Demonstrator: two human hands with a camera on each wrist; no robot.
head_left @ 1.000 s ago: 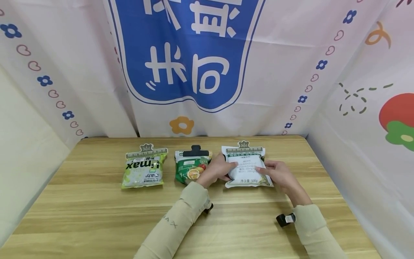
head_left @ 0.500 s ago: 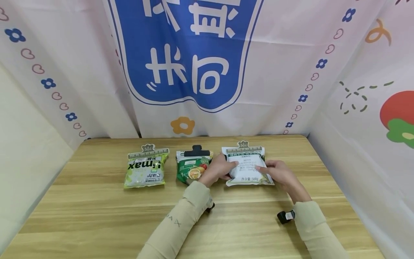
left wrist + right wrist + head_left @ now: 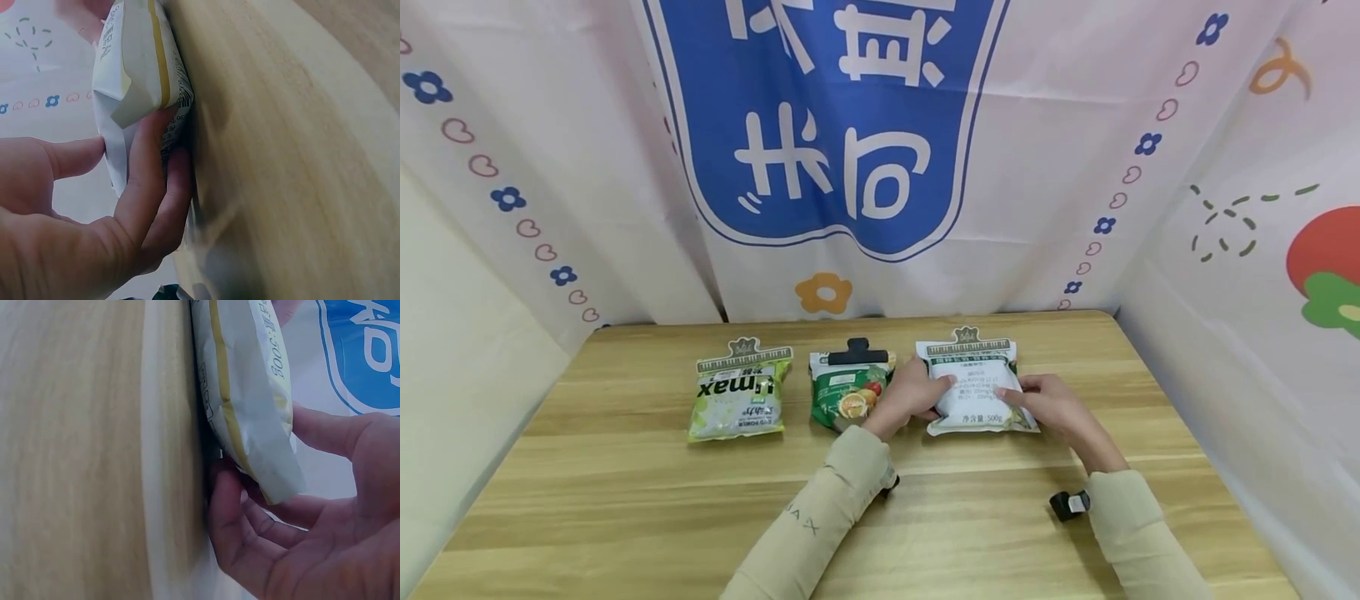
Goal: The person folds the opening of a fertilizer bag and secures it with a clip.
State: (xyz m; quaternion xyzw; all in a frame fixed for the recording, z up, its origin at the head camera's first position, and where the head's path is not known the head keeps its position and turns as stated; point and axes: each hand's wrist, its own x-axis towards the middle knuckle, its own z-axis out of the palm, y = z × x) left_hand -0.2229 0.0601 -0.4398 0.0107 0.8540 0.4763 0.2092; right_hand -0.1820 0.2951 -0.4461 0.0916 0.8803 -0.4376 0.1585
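Observation:
A white 500g food bag (image 3: 976, 398) lies on the wooden table, its top edge held by a crown-topped bag clip (image 3: 967, 343). My left hand (image 3: 913, 390) grips the bag's left side, thumb on its face and fingers curled round the edge. On the opposite side my right hand (image 3: 1054, 408) holds it likewise. In the left wrist view the fingers (image 3: 147, 169) reach under the bag's side (image 3: 147, 56). The right wrist view has the right thumb (image 3: 325, 428) on the bag's face (image 3: 250, 394) and the other fingers tucked beneath.
Left of the white bag lies a green bag (image 3: 838, 396) with fruit pictures and a black clip (image 3: 857, 352); my left hand partly covers it. Farther left is a lime-green and grey bag (image 3: 737, 404) with a crown-topped clip (image 3: 744, 357). A printed curtain (image 3: 1037, 208) hangs behind the table (image 3: 625, 500).
Both hands keep their hold on the white bag, which stays nearly in place. Only a slight shift of the head view is visible.

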